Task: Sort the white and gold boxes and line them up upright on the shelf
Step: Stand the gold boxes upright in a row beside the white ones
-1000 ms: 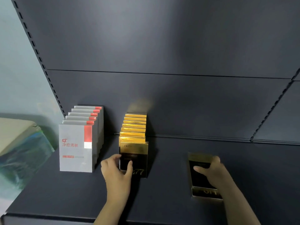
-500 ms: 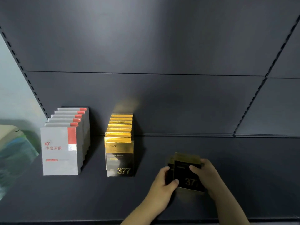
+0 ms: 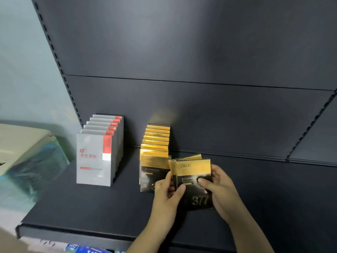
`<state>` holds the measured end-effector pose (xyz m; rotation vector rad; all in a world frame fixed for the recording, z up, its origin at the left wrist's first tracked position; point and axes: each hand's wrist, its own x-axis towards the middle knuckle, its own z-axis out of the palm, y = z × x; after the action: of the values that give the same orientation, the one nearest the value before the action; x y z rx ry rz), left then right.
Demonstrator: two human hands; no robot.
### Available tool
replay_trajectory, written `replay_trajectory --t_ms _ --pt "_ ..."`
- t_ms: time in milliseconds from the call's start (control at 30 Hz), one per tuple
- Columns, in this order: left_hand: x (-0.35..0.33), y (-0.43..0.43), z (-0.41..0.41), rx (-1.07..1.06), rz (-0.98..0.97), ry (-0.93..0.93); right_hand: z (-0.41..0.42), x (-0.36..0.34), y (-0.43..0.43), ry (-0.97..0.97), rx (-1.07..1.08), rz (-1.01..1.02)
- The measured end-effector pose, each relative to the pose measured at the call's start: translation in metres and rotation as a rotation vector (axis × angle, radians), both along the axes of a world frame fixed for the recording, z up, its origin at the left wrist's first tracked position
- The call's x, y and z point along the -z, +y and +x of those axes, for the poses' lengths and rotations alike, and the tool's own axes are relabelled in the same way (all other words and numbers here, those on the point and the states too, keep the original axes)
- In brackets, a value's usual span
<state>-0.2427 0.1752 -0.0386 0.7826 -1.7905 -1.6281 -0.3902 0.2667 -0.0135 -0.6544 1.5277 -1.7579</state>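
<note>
Left hand (image 3: 168, 193) and right hand (image 3: 218, 189) gripping gold box (image 3: 196, 177), gold row (image 3: 156, 143) just behind

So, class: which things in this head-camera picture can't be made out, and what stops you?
- Held gold boxes: exact count unclear; they overlap, and the left hand and right hand cover them.
- Front box of the gold row: number hidden by the left hand.
- Items below the shelf edge: blurred and cut off.

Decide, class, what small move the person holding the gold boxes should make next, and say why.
Probably slide the held gold boxes left and stand them at the front of the gold row. Both the left hand and the right hand grip them upright, just right of that row, and no loose boxes lie elsewhere on the shelf.
</note>
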Motion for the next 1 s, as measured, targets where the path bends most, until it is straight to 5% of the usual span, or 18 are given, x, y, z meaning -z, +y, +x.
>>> replay_trajectory --t_ms 133,400,600,1000 --pt "-0.003 -0.026 0.028 -0.115 -0.137 0.004 0.034 0.011 -0.036 -0.039 -0.041 -0.081" --pt "0.020 -0.062 0.052 -0.260 -0.177 -0.109 0.076 0.041 -0.083 0.141 0.087 0.101" --pt "0.027 -0.077 0.050 -0.127 0.233 0.162 0.077 0.040 -0.091 -0.200 -0.128 -0.005" --pt "0.018 -0.108 0.026 -0.032 0.481 0.110 0.065 0.045 -0.128 -0.427 0.130 0.306"
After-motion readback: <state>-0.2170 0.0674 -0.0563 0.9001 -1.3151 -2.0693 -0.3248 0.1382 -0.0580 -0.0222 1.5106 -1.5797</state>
